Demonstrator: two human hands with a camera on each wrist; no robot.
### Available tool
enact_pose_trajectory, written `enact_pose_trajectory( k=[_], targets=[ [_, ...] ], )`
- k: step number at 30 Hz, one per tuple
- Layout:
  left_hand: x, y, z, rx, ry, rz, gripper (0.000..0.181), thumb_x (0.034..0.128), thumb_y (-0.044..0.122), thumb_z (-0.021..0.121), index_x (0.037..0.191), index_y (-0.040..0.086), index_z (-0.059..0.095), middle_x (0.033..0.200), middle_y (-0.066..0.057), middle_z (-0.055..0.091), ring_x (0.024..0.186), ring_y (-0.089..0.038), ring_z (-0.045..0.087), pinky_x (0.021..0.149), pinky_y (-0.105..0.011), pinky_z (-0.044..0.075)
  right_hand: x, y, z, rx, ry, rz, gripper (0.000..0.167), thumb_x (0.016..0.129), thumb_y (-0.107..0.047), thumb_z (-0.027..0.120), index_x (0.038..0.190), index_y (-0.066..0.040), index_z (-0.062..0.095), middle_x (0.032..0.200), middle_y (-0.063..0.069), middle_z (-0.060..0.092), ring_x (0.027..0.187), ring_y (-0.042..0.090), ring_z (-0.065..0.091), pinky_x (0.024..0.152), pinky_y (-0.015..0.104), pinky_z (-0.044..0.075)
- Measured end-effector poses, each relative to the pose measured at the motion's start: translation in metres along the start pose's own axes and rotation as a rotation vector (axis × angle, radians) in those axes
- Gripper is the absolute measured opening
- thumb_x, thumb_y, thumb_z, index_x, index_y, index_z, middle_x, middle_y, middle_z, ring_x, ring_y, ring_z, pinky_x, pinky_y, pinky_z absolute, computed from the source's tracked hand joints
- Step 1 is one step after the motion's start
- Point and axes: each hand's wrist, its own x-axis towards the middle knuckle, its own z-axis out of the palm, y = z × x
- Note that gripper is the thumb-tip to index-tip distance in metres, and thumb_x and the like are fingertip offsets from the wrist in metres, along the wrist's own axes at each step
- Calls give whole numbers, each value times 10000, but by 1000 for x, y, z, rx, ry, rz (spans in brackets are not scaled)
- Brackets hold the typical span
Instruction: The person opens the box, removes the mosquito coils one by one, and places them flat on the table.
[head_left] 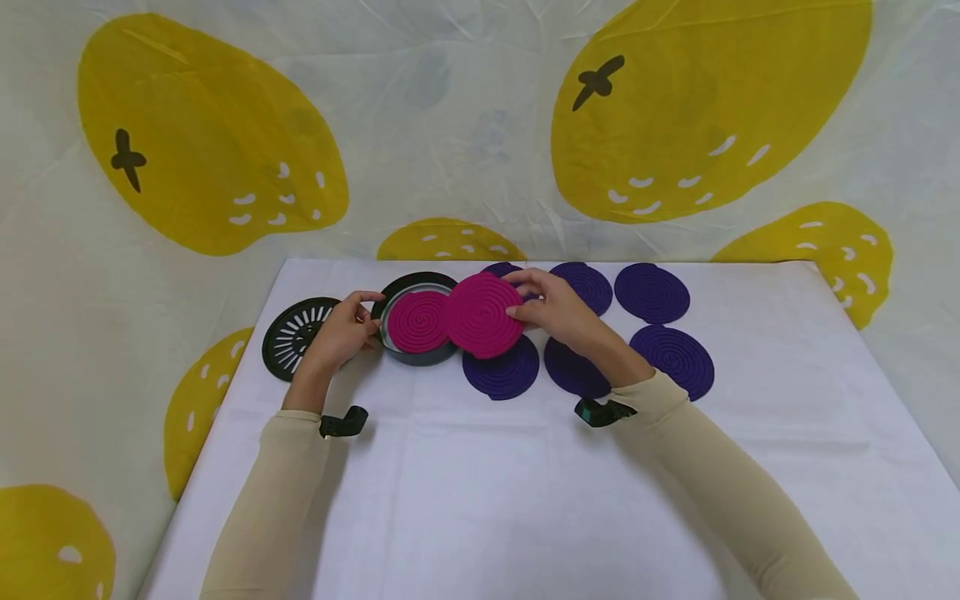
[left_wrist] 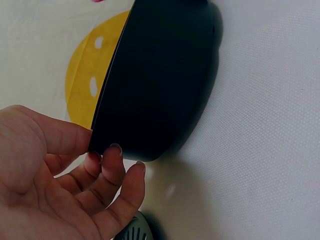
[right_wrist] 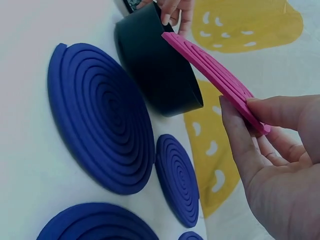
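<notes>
My left hand [head_left: 347,329] grips the near-left rim of a dark round tin [head_left: 424,358], thumb on the rim and fingertips at its wall [left_wrist: 155,75]. Inside the tin lies a pink mosquito coil [head_left: 418,323]. With thumb and fingers, my right hand [head_left: 558,310] pinches the edge of another pink mosquito coil [head_left: 485,317]. That coil is raised and tilted, overlapping the tin's right side in the head view. The right wrist view shows this pink coil [right_wrist: 215,75] above the tin's rim. Left of the tin, partly behind my left hand, sits a black slotted lid [head_left: 283,343].
Several purple mosquito coils [head_left: 652,293] lie in two rows on the white table [head_left: 480,492], right of the tin. The held coil and my right hand cover parts of some. A lemon-printed cloth [head_left: 450,150] hangs behind the table.
</notes>
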Motion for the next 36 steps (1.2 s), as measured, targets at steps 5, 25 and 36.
enact_pose_trajectory(
  k=[5,25,36],
  targets=[
    [0,0,0,0,2,7,464,1015,32,553,1467,102,478,938,-95,406,809,-236,501,719,-389,562,-9,3,-3,-2,-22,-6,506,939,-18,691,1414,-71,524,1082,201,603,862,228,709,795,361,612],
    [0,-2,-2,-9,1,6,466,1013,25,556,1466,101,480,927,-91,403,802,-235,495,716,-384,565,-41,15,-1,-63,-106,-17,414,951,-56,688,1353,-112,608,1239,170,582,796,157,700,824,349,604],
    [-2,0,0,1,12,5,473,1013,27,557,1472,106,476,930,-91,405,812,-238,503,736,-414,576,-53,27,2,-213,-86,-21,367,898,-143,760,1257,-171,690,1141,97,657,704,280,641,666,246,490]
  ],
)
